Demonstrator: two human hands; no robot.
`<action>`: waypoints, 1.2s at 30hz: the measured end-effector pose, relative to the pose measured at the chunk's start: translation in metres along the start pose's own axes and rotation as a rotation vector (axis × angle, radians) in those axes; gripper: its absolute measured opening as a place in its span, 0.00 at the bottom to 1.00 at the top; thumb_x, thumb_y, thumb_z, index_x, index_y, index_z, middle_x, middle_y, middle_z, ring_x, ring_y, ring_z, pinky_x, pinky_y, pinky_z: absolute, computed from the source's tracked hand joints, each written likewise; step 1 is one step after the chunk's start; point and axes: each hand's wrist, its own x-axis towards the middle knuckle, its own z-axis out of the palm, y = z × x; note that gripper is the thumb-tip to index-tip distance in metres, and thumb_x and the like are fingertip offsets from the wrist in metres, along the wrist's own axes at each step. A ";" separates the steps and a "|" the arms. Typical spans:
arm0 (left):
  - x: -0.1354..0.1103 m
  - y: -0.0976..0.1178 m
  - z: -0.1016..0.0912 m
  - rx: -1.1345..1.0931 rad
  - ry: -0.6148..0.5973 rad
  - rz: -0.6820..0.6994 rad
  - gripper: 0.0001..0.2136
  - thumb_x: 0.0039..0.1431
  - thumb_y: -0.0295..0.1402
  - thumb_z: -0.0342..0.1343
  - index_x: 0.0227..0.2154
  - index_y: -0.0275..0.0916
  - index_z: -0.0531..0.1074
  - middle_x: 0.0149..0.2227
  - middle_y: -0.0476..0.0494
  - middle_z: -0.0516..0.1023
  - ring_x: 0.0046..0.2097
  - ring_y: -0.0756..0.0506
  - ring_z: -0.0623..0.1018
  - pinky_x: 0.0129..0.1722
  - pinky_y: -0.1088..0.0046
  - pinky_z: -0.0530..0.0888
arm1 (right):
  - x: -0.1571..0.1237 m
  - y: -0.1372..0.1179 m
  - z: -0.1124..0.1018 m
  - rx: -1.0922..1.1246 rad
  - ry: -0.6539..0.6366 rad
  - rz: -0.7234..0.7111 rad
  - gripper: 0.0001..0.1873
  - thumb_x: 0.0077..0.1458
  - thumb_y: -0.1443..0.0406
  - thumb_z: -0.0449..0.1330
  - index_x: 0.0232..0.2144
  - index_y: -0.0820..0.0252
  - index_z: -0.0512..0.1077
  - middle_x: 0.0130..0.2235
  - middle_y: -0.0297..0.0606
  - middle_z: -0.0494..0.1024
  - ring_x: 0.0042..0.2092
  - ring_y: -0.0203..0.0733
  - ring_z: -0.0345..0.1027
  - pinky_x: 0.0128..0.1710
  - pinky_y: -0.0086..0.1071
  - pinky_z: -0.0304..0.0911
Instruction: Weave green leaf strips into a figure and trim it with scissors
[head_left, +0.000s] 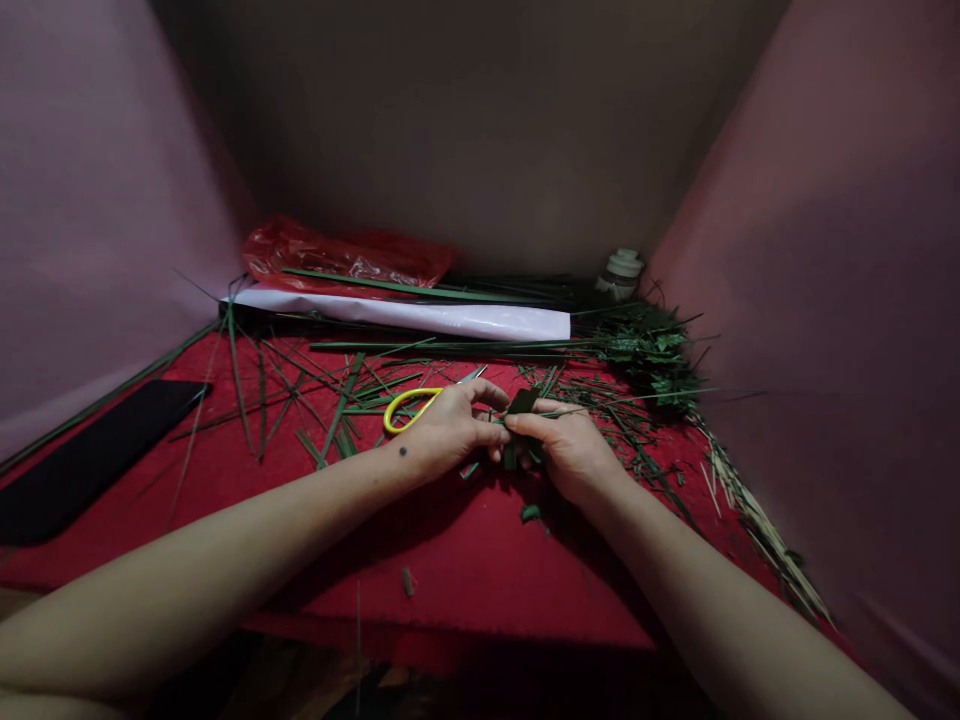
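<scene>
Both my hands meet over the middle of a red cloth (465, 560). My left hand (450, 430) and my right hand (570, 445) pinch a small folded piece of green leaf strip (521, 403) between thumbs and fingertips. The strip is dark green and partly hidden by my fingers. Just behind my left hand lie scissors with yellow handles (409, 405), their blades pointing to the back right. A few short green cuttings (530, 513) lie on the cloth under my right wrist.
Long green leaf strips (337, 390) are scattered over the cloth. A white roll (420, 315) and red plastic bag (337, 255) lie at the back. A heap of small green woven pieces (649, 350) sits back right by a white bottle (621, 272). A dark phone (90, 455) lies left.
</scene>
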 end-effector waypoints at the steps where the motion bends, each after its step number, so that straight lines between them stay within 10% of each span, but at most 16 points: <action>1: -0.001 0.002 -0.001 0.016 -0.014 -0.012 0.19 0.42 0.26 0.56 0.41 0.38 0.63 0.20 0.52 0.73 0.19 0.51 0.70 0.19 0.78 0.64 | 0.001 0.000 -0.001 0.002 -0.010 0.008 0.07 0.41 0.64 0.62 0.25 0.64 0.71 0.21 0.36 0.73 0.20 0.35 0.64 0.17 0.26 0.56; 9: -0.007 0.021 -0.004 0.198 0.012 0.170 0.12 0.46 0.36 0.57 0.34 0.37 0.73 0.33 0.48 0.75 0.34 0.49 0.73 0.31 0.78 0.68 | 0.002 0.004 -0.003 -0.065 -0.013 -0.034 0.09 0.39 0.65 0.65 0.26 0.64 0.73 0.27 0.35 0.74 0.24 0.33 0.65 0.24 0.27 0.59; 17: -0.007 0.014 0.004 -0.069 0.055 -0.003 0.06 0.49 0.35 0.55 0.28 0.37 0.70 0.17 0.52 0.69 0.17 0.52 0.69 0.15 0.79 0.60 | -0.007 -0.001 0.007 -0.074 -0.081 0.139 0.05 0.42 0.65 0.61 0.22 0.64 0.71 0.21 0.35 0.72 0.19 0.33 0.63 0.18 0.26 0.56; 36: -0.008 0.009 -0.002 -0.059 0.140 -0.047 0.10 0.46 0.37 0.58 0.23 0.37 0.64 0.15 0.53 0.67 0.15 0.52 0.67 0.13 0.78 0.62 | -0.008 -0.004 0.010 0.048 -0.099 0.215 0.05 0.42 0.68 0.61 0.25 0.67 0.72 0.23 0.40 0.74 0.21 0.35 0.68 0.20 0.25 0.65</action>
